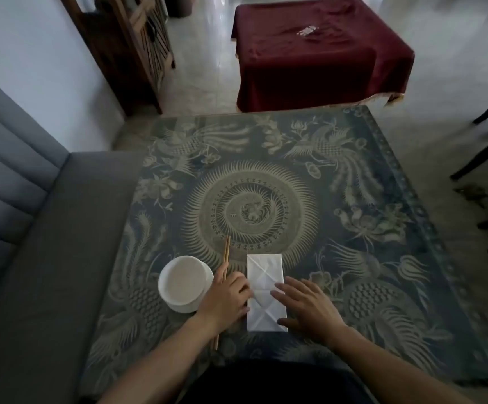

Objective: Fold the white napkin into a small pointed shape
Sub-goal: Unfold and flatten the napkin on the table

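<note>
A: Where is the white napkin (266, 293) lying?

B: It is lying flat on the surface (353, 258), near the edge closest to the person. It is making a long, thin rectangle, and crossing fold lines are showing on it.

A: What are the hands doing?

B: The left hand (226, 300) is curling its fingers and pressing down on the left edge of the napkin, about halfway along. The right hand (307, 309) is lying open and flat, fingers spread, with its fingertips touching the right side of the napkin. Neither hand is gripping anything.

A: What else is sitting there?

B: A white bowl (184, 282) is sitting just left of the left hand. Two chopsticks (226, 258) are lying between the bowl and the napkin, and the left hand is covering their middle part.
</note>
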